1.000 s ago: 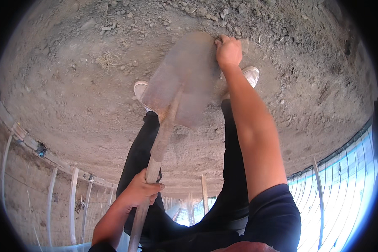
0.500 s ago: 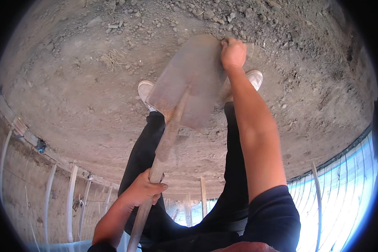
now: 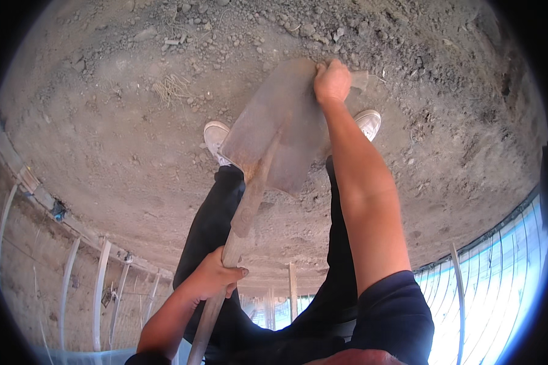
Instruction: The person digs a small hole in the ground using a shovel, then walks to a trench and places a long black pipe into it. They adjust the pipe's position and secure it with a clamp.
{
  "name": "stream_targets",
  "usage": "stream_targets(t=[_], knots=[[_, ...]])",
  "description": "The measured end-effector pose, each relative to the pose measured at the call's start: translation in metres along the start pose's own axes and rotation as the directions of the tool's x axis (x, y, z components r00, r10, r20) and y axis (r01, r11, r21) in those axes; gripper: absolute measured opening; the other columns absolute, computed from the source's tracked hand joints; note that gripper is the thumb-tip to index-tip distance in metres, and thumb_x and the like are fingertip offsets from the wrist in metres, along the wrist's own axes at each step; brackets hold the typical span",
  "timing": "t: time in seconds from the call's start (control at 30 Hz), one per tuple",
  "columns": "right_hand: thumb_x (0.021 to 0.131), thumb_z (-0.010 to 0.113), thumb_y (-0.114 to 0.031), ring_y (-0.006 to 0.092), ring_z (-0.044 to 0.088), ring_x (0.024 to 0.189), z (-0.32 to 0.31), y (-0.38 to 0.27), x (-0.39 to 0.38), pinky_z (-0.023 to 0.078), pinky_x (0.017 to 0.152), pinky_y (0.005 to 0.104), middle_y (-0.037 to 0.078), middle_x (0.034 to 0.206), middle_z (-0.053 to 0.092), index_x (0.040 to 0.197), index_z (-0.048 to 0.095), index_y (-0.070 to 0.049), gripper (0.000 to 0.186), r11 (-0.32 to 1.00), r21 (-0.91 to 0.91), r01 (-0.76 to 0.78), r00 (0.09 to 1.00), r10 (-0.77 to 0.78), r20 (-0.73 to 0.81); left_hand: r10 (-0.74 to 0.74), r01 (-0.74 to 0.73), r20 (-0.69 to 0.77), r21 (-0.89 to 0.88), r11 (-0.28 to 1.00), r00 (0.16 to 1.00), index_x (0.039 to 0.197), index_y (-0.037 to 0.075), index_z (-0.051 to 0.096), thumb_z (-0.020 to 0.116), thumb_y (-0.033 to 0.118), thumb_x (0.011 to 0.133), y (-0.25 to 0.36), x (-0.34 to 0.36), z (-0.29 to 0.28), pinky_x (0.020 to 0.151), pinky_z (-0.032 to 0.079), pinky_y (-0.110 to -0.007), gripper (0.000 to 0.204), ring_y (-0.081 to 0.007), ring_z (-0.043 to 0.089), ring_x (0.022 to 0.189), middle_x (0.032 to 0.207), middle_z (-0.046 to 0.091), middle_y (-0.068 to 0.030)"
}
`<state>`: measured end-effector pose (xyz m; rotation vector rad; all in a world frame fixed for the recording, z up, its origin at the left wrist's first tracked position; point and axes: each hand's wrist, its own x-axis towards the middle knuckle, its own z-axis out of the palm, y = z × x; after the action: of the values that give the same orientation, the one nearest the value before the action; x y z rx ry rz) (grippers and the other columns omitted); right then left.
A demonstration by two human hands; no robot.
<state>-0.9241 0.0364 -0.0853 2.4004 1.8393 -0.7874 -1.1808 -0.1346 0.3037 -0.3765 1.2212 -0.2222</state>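
Tilting a shovel (image 3: 274, 109) above the dirt ground (image 3: 122, 140)

Over on the left of the ground, a tuft of dry roots (image 3: 174, 90) lies toward the far edge, with the left shoe (image 3: 215, 139) planted nearer. Below that, the left hand (image 3: 216, 275) grips the wooden shaft (image 3: 249, 198), fingers wrapped round it and thumb lying across; its forearm slants in from the lower left. The shovel sits between the shoes, tip pointing away toward the ground's far edge. As I judge it, the work is partway along: the blade carries no heaped soil, while brownish staining is left near the socket. The right arm reaches out long, elbow slightly bent, bringing the right hand (image 3: 333, 82) to the blade's far right edge. Its fingers are curled, but I can't fairly tell whether they pinch the rim or the tan piece (image 3: 360, 80) jutting out beside them, above the right shoe (image 3: 369, 123).
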Motion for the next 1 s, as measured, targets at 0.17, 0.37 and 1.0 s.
stream_targets(t=[0.17, 0.37, 1.0], knots=[[0.087, 0.075, -0.023, 0.0423, 0.065, 0.097, -0.018, -0.013, -0.053, 0.052, 0.089, 0.0494, 0.024, 0.099, 0.068, 0.097, 0.069, -0.001, 0.025, 0.979, 0.084, 0.185, 0.967, -0.196, 0.163, -0.006, 0.006, 0.004, -0.063, 0.998, 1.000, 0.115, -0.003, 0.048, 0.071, 0.005, 0.092, -0.009, -0.002, 0.003, 0.045, 0.049, -0.031, 0.033, -0.0121, 0.056, 0.053, 0.079, 0.058, -0.0069], [0.085, 0.075, -0.022, 0.0426, 0.067, 0.093, -0.002, -0.010, 0.005, 0.054, 0.085, 0.0498, 0.025, 0.102, 0.070, 0.096, 0.071, -0.001, 0.023, 0.980, 0.040, -0.193, 0.978, 0.189, 0.090, 0.020, -0.020, 0.024, 0.009, 1.000, 1.000, 0.116, -0.003, 0.047, 0.071, 0.007, 0.092, -0.003, 0.006, -0.008, 0.045, 0.049, -0.032, 0.035, -0.0120, 0.056, 0.053, 0.078, 0.056, -0.0060], [0.091, 0.073, -0.024, 0.0385, 0.068, 0.100, 0.000, -0.059, -0.052, 0.053, 0.090, 0.0460, 0.021, 0.103, 0.072, 0.105, 0.074, -0.005, 0.024, 0.933, 0.316, 0.172, 0.981, -0.192, 0.033, 0.027, -0.026, -0.036, 0.028, 0.999, 0.999, 0.119, -0.005, 0.045, 0.072, 0.006, 0.092, -0.012, 0.004, 0.006, 0.044, 0.051, -0.032, 0.039, -0.0128, 0.057, 0.053, 0.076, 0.055, -0.0056]])
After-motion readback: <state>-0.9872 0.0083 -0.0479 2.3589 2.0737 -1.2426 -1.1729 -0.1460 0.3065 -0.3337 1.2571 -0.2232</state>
